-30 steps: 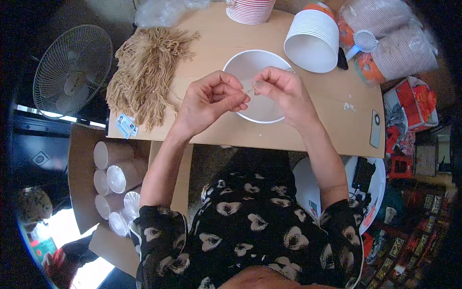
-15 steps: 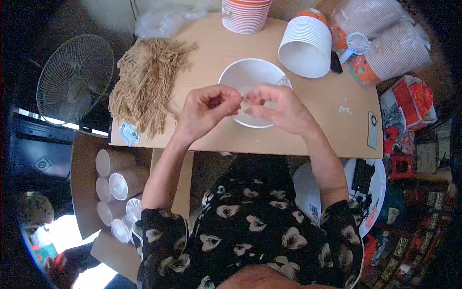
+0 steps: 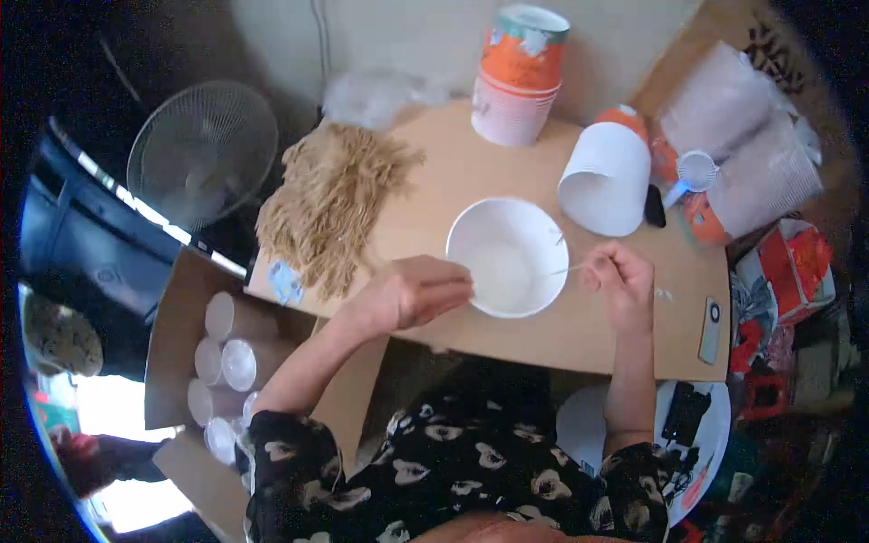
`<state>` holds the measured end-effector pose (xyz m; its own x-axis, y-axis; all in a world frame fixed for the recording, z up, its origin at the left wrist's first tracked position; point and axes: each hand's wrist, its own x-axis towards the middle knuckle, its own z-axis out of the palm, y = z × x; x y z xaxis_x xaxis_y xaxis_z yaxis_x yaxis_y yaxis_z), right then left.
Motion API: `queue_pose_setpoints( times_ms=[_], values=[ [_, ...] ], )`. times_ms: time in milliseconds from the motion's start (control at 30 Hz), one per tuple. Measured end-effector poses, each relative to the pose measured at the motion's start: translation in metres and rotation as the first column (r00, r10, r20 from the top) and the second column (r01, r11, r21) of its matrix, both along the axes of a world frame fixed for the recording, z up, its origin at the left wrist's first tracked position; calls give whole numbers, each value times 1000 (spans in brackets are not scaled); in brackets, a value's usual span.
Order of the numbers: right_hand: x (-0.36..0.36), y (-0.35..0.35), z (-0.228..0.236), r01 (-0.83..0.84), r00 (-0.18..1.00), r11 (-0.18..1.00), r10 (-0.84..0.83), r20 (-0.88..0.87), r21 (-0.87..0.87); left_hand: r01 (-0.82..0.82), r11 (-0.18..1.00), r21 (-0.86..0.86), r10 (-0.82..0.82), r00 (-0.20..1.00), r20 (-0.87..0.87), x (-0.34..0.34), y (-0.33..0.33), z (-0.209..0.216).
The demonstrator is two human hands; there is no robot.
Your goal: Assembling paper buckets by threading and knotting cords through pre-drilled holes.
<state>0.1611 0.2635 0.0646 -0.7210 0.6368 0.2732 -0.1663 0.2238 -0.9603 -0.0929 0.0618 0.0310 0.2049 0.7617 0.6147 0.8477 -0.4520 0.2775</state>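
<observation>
A white paper tub point(image 3: 480, 240) stands upright on the table, its open mouth toward me. Right of it, my right hand point(image 3: 623, 282) pinches a thin pale cord point(image 3: 568, 269) that runs to the tub's right side. A small piece of cord point(image 3: 555, 233) shows at the tub's upper right wall. My left hand point(image 3: 418, 294) is at the tub's lower left rim, fingers pressed together; what they grip, if anything, is hidden. A loose bundle of tan cords point(image 3: 326, 204) lies to the left on the table.
Beyond the tub stand an upright tub stack point(image 3: 516, 90) and a stack on its side point(image 3: 605, 185). Bagged tubs point(image 3: 765, 190) and a small handheld fan point(image 3: 695, 172) are at the right. A cardboard box point(image 3: 167, 348) holds clear cups below left. A wire fan point(image 3: 201, 154) stands behind.
My hands, close together over the tub before, have moved apart to its two sides. The right hand now draws a cord outward. The whole view has shifted, showing more of the wall.
</observation>
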Motion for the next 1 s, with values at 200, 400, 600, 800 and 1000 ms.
queue_pose_setpoints(
  times_ms=[200,400,600,800,1000],
  values=[
    [1,70,33,62,975,977,-16,-220,203,-126,991,41,109,949,297,-29,76,58],
    [-95,146,147,177,975,822,-71,-212,541,-3,1000,29,-26,368,929,-107,219,130],
    [-180,233,171,236,899,937,-109,-424,259,122,977,175,-153,-168,974,-196,344,97],
    [-214,244,120,267,930,925,-173,-326,270,162,987,-17,28,-66,997,-170,344,76],
    [-236,264,89,356,935,774,-293,-201,524,-237,949,-208,291,404,867,-150,309,54]
  ],
)
